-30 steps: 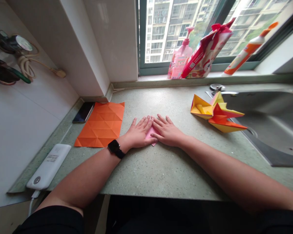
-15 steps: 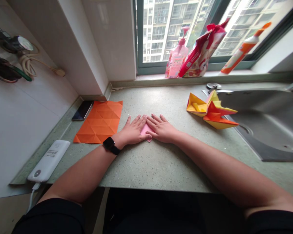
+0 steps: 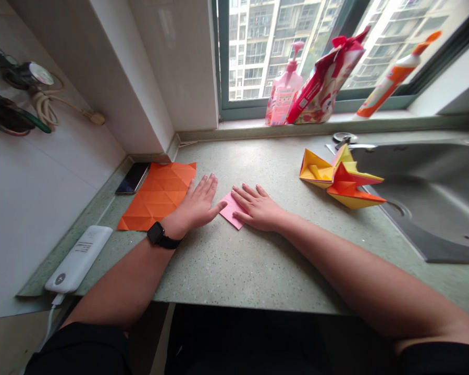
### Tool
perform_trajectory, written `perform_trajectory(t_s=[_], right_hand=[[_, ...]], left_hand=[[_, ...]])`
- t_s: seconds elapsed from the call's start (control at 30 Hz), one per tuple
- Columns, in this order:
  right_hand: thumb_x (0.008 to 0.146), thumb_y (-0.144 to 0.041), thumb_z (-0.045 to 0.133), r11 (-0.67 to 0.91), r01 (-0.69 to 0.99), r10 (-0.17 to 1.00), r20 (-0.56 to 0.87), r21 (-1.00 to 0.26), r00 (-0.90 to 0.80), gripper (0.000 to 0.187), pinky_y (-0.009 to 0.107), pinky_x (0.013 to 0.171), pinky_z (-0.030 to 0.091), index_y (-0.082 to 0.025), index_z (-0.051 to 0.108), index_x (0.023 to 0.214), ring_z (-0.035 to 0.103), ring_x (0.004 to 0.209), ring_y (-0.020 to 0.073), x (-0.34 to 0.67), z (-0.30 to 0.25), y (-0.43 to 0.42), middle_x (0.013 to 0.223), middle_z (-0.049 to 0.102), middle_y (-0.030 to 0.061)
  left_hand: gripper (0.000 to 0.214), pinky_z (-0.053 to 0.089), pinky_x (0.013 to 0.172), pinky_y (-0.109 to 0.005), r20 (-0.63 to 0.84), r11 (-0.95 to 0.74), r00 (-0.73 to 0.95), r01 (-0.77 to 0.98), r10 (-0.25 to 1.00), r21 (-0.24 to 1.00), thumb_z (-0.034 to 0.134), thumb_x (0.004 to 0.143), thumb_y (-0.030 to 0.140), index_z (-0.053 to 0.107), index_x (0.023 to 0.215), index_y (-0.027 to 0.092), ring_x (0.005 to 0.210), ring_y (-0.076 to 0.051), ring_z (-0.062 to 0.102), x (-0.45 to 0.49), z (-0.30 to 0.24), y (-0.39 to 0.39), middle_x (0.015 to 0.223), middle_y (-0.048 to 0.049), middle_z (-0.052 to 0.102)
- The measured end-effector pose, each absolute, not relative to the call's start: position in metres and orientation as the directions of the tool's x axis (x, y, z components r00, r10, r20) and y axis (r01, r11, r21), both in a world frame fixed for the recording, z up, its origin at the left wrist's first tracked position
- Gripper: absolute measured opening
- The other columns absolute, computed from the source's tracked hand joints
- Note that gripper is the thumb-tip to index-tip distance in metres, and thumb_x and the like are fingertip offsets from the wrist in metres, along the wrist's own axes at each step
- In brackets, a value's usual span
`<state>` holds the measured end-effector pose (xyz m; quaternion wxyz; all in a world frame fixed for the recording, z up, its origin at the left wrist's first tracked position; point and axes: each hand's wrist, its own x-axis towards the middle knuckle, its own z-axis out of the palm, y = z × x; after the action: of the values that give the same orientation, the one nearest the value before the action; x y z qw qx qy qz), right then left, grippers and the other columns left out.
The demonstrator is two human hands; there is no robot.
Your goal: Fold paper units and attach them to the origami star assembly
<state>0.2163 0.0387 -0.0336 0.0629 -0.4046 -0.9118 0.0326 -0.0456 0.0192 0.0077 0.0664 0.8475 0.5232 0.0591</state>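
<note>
Left hand (image 3: 195,207) pulled back from small pink folded paper (image 3: 230,211), fingers spread flat, empty, now beside orange creased paper sheet (image 3: 156,197); right hand (image 3: 258,208) stays on pink paper, fingers wide, not gripping.

Your left hand (image 3: 195,207) lies flat and open, palm down, its fingers (image 3: 207,185) spread and pointing away from you. Its thumb (image 3: 219,208) stretches out sideways toward your right hand (image 3: 257,208). That right hand is also palm down and open, its fingers (image 3: 244,195) slightly fanned and angled toward the left hand, its thumb (image 3: 240,216) low on the side nearest you. The two hands are close but not touching, with a narrow gap between them. Behind them, your left wrist (image 3: 170,224) and right wrist (image 3: 283,221) sit low. Your bare left forearm (image 3: 121,276) and right forearm (image 3: 355,271) spread toward the lower corners in a wide V.
</note>
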Motion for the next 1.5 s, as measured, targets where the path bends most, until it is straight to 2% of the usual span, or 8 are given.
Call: perform_trajectory(t_s=[0.2,0.33,0.47,0.6,0.9,1.03,1.2,1.5], right_hand=[[0.112,-0.061,0.039,0.677,0.722,0.735,0.100,-0.143,-0.670,0.071,0.066,0.135,0.024,-0.026,0.040,0.174,0.028,0.169,0.0392,0.218,-0.033,0.038,0.180,0.037,0.0079],[0.115,-0.053,0.032,0.669,0.723,0.742,0.095,-0.171,-0.664,0.063,0.064,0.135,0.025,-0.028,0.042,0.173,0.028,0.169,0.0365,0.220,-0.032,0.037,0.180,0.036,0.0056],[0.115,-0.052,0.030,0.656,0.734,0.752,0.074,-0.175,-0.655,0.064,0.063,0.136,0.024,-0.027,0.040,0.174,0.026,0.170,0.0360,0.219,-0.029,0.037,0.181,0.035,0.0053],[0.114,-0.051,0.032,0.628,0.759,0.774,0.042,-0.174,-0.631,0.065,0.061,0.138,0.022,-0.026,0.039,0.174,0.023,0.170,0.0357,0.218,-0.027,0.036,0.182,0.032,0.0043],[0.112,-0.045,0.040,0.416,0.877,0.909,0.144,-0.240,-0.392,0.061,0.071,0.132,0.032,-0.026,0.049,0.169,0.039,0.163,0.0424,0.262,-0.035,0.053,0.175,0.048,0.0115],[0.114,-0.044,0.042,0.566,0.728,0.824,0.310,-0.388,-0.475,0.052,0.061,0.126,0.045,-0.028,0.062,0.158,0.056,0.151,0.0341,0.261,-0.016,0.048,0.158,0.066,0.0118],[0.102,-0.047,0.071,0.761,0.555,0.648,0.337,-0.336,-0.683,0.034,0.055,0.112,0.054,-0.030,0.081,0.130,0.069,0.129,0.0317,0.247,0.000,0.031,0.137,0.078,0.0093],[0.104,-0.024,0.066,0.758,0.579,0.652,0.322,-0.300,-0.686,0.027,0.043,0.095,0.058,-0.034,0.087,0.118,0.076,0.105,0.0243,0.248,-0.009,0.036,0.117,0.085,0.0037]], left_hand=[[0.093,0.028,0.138,-0.053,0.197,-0.776,0.767,0.531,0.611,0.341,0.072,0.103,0.054,0.026,0.176,0.021,0.170,-0.033,0.028,-0.041,0.003,0.018,0.180,-0.0202,0.033],[0.053,0.051,0.122,-0.049,0.321,-0.810,0.760,0.436,0.565,0.392,0.080,0.100,0.040,0.064,0.148,0.024,0.150,-0.032,0.058,-0.041,0.002,0.018,0.161,-0.0177,0.060],[0.023,0.059,0.097,-0.035,0.288,-0.802,0.765,0.463,0.577,0.377,0.078,0.102,0.035,0.076,0.122,0.024,0.116,-0.024,0.075,-0.040,0.009,0.018,0.130,-0.0088,0.078],[0.010,0.055,0.084,-0.029,0.236,-0.810,0.786,0.492,0.571,0.320,0.071,0.106,0.028,0.079,0.103,0.023,0.098,-0.018,0.076,-0.039,0.014,0.014,0.119,-0.0050,0.081],[0.020,0.058,0.090,-0.031,0.234,-0.790,0.768,0.509,0.596,0.341,0.064,0.110,0.032,0.083,0.108,0.025,0.104,-0.020,0.078,-0.041,0.013,0.014,0.124,-0.0064,0.082],[0.025,0.058,0.092,-0.033,0.259,-0.785,0.749,0.527,0.610,0.324,0.059,0.111,0.028,0.082,0.105,0.025,0.102,-0.020,0.078,-0.041,0.016,0.014,0.117,-0.0067,0.083],[0.022,0.057,0.087,-0.031,0.255,-0.765,0.725,0.567,0.640,0.307,0.059,0.110,0.025,0.081,0.107,0.024,0.098,-0.019,0.076,-0.042,0.017,0.015,0.110,-0.0062,0.083],[0.017,0.056,0.084,-0.032,0.301,-0.753,0.691,0.587,0.658,0.298,0.064,0.106,0.024,0.081,0.107,0.024,0.098,-0.020,0.076,-0.043,0.010,0.017,0.110,-0.0046,0.084]])
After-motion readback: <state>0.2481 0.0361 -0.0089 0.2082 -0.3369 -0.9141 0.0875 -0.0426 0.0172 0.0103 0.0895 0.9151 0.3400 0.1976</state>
